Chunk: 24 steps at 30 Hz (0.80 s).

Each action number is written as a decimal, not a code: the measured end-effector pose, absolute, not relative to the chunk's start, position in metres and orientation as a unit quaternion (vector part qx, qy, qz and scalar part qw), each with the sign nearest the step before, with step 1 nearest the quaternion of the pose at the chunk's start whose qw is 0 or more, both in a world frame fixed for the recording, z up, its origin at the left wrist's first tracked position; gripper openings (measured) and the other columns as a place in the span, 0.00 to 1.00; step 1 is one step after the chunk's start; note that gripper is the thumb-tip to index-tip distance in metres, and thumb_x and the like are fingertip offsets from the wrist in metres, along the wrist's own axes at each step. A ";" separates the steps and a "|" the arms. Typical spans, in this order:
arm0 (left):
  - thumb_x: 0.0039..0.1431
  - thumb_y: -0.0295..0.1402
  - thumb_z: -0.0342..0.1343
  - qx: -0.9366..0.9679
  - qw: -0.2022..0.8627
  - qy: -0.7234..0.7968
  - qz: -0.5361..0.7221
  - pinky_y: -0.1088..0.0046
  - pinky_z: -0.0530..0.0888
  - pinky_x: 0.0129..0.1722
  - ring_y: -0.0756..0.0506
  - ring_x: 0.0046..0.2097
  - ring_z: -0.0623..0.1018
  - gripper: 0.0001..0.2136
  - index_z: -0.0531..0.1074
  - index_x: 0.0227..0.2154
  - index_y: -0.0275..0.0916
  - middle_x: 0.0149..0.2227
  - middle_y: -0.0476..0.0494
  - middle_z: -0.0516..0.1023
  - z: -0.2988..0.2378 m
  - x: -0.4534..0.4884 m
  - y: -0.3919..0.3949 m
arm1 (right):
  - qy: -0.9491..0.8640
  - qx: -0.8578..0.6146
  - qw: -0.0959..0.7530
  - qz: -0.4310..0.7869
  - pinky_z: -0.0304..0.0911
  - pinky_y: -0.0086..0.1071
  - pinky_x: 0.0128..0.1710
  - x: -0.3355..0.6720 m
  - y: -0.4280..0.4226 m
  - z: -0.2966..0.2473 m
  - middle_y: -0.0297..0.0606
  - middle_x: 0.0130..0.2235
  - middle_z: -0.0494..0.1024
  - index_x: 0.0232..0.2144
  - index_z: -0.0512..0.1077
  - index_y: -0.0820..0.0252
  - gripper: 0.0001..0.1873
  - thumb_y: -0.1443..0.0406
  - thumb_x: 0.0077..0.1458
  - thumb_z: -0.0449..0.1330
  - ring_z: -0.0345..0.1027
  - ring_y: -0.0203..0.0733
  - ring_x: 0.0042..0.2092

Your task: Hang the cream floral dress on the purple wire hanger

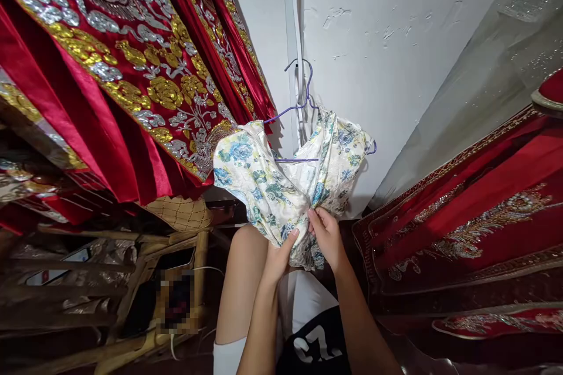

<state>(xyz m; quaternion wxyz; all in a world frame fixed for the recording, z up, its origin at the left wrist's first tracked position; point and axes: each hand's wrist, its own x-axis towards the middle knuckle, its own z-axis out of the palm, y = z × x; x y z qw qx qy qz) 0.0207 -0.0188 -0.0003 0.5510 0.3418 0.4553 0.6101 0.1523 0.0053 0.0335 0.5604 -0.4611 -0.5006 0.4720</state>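
Note:
A cream garment with a blue and green flower print hangs on a thin purple wire hanger in front of a white wall. My left hand grips the garment's lower front from below, fingers closed on the cloth. My right hand pinches the fabric just beside it, thumb and fingers pressed together at the middle of the garment. Both hands meet at the same bunched spot.
Red satin robes with gold and silver embroidery hang at the upper left. More red embroidered cloth lies at the right. A bamboo chair frame stands at the lower left. My bare knee shows below the hands.

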 end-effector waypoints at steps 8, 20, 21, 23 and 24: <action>0.53 0.46 0.70 0.359 0.502 0.481 0.623 0.56 0.67 0.68 0.32 0.67 0.70 0.33 0.70 0.61 0.44 0.61 0.39 0.75 -0.007 0.016 -0.019 | -0.484 -0.439 0.575 0.491 0.51 0.31 0.26 0.145 0.002 0.037 0.28 0.23 0.58 0.23 0.61 0.55 0.23 0.49 0.63 0.57 0.51 0.36 0.26; 0.65 0.36 0.57 0.540 0.218 0.492 0.647 0.70 0.80 0.39 0.46 0.35 0.82 0.09 0.74 0.45 0.38 0.34 0.45 0.80 -0.023 0.040 -0.026 | -0.521 -0.410 0.450 0.599 0.50 0.29 0.24 0.150 -0.012 0.044 0.28 0.16 0.63 0.23 0.71 0.59 0.18 0.53 0.57 0.58 0.54 0.33 0.21; 0.65 0.36 0.57 0.529 0.227 0.495 0.651 0.72 0.79 0.37 0.47 0.34 0.81 0.08 0.75 0.43 0.38 0.33 0.45 0.80 -0.023 0.045 -0.027 | -0.524 -0.401 0.446 0.605 0.50 0.29 0.23 0.151 -0.011 0.046 0.28 0.16 0.64 0.24 0.72 0.60 0.19 0.52 0.57 0.58 0.55 0.33 0.21; 0.64 0.36 0.58 0.529 0.235 0.493 0.650 0.72 0.79 0.37 0.47 0.35 0.81 0.08 0.75 0.42 0.38 0.35 0.44 0.80 -0.020 0.052 -0.026 | -0.529 -0.396 0.449 0.601 0.51 0.29 0.23 0.154 -0.008 0.051 0.28 0.16 0.65 0.26 0.74 0.60 0.19 0.51 0.57 0.59 0.56 0.33 0.21; 0.63 0.36 0.58 0.536 0.234 0.490 0.647 0.72 0.78 0.38 0.46 0.37 0.81 0.09 0.74 0.43 0.38 0.36 0.43 0.80 -0.018 0.054 -0.025 | -0.530 -0.400 0.452 0.595 0.51 0.29 0.23 0.157 -0.007 0.054 0.28 0.16 0.66 0.26 0.74 0.60 0.18 0.51 0.57 0.60 0.56 0.33 0.21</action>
